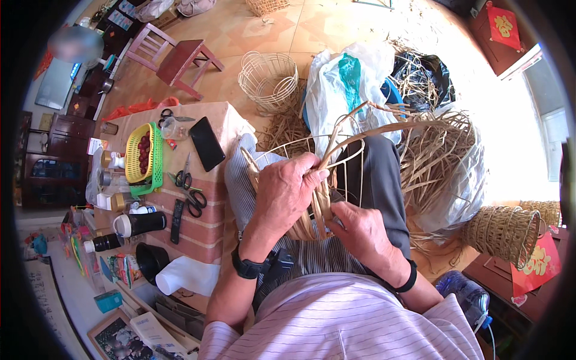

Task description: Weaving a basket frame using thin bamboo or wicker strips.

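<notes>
On my lap rests a half-woven straw basket on a white wire frame (282, 146). My left hand (287, 191) grips its woven side (315, 213) and pinches long tan straw strands (384, 128) that trail up to the right. Lower down, my right hand (362, 231) presses its fingers against the basket's lower woven wall. Both wrists wear black bands. My legs are in striped and dark grey trousers under the basket.
A low table (207, 225) at my left holds a yellow-green basket of red fruit (144, 157), a black phone (207, 143), scissors (191, 191), a remote and bottles. On the floor are an empty wire frame (270, 81), plastic bags (345, 84), loose straw (435, 156), a finished basket (503, 231) and a red stool (174, 60).
</notes>
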The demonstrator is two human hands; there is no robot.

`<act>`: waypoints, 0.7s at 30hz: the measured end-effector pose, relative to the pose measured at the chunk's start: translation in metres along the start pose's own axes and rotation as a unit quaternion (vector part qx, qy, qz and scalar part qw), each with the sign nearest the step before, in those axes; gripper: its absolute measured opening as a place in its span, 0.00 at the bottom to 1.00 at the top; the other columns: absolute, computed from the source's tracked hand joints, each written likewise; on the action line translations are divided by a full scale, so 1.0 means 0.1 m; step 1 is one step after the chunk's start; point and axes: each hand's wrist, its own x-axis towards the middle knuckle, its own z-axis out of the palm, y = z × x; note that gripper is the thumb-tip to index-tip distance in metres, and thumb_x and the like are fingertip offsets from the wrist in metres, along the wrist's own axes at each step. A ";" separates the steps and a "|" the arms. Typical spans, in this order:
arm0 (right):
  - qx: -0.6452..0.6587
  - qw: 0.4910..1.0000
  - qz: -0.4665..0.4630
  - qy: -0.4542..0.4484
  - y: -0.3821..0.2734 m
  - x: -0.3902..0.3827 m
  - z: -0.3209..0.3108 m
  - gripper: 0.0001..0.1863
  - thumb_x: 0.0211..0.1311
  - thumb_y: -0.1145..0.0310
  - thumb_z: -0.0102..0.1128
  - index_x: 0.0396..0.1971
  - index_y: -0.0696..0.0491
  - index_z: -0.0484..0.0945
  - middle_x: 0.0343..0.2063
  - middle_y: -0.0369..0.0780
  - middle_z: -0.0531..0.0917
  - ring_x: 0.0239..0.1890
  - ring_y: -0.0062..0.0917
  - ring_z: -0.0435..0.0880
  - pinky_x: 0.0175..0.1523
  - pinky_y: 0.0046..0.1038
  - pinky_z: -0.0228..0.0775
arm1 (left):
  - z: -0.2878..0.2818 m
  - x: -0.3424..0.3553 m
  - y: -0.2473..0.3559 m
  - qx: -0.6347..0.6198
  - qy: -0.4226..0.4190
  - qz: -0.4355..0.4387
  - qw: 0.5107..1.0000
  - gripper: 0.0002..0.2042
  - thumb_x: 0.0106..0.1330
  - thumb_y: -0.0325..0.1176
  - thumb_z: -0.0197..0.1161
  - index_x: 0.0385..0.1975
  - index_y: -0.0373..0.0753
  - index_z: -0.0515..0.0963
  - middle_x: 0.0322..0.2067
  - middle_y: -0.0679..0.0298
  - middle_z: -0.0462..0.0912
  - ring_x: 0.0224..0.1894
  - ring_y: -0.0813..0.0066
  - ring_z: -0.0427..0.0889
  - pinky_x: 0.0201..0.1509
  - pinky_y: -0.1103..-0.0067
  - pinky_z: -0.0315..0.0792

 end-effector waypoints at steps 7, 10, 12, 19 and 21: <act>0.045 0.999 -0.026 0.008 -0.02 -0.20 -0.10 0.13 0.60 0.81 0.65 0.44 0.56 0.77 0.29 0.46 0.83 0.33 0.44 0.86 0.35 0.37 0.80 | -0.06 0.13 -0.07 0.000 -0.020 -0.022 1.000 0.15 0.73 0.41 0.67 0.41 0.32 0.84 0.31 0.48 0.87 0.35 0.49 0.88 0.41 0.63 0.77; 0.099 0.995 0.017 0.010 0.21 -0.47 -0.14 0.15 0.66 0.81 0.62 0.52 0.58 0.77 0.36 0.45 0.85 0.35 0.38 0.88 0.37 0.32 0.82 | -0.08 0.21 -0.10 0.004 -0.029 -0.018 0.999 0.17 0.74 0.42 0.67 0.42 0.29 0.83 0.32 0.49 0.88 0.34 0.56 0.88 0.42 0.68 0.78; 0.290 0.943 0.150 -0.070 0.27 -0.57 -0.08 0.16 0.71 0.79 0.60 0.56 0.58 0.76 0.43 0.43 0.85 0.37 0.34 0.88 0.40 0.30 0.83 | -0.10 0.26 -0.14 -0.009 -0.038 -0.033 0.999 0.17 0.74 0.42 0.67 0.43 0.29 0.83 0.32 0.50 0.88 0.33 0.60 0.87 0.42 0.69 0.77; 0.746 0.584 0.276 -0.160 0.63 -0.43 0.31 0.29 0.79 0.75 0.58 0.74 0.52 0.62 0.56 0.40 0.81 0.49 0.25 0.86 0.50 0.27 0.82 | -0.16 0.41 -0.12 -0.035 -0.054 -0.034 0.997 0.15 0.73 0.41 0.67 0.42 0.33 0.85 0.30 0.47 0.86 0.36 0.47 0.87 0.41 0.62 0.77; 0.798 0.536 0.230 -0.153 0.58 -0.32 0.42 0.30 0.78 0.76 0.59 0.75 0.49 0.62 0.54 0.37 0.81 0.46 0.24 0.85 0.47 0.26 0.81 | -0.17 0.41 -0.13 -0.045 -0.059 -0.035 0.997 0.15 0.74 0.41 0.67 0.42 0.32 0.84 0.30 0.46 0.86 0.36 0.46 0.87 0.41 0.62 0.77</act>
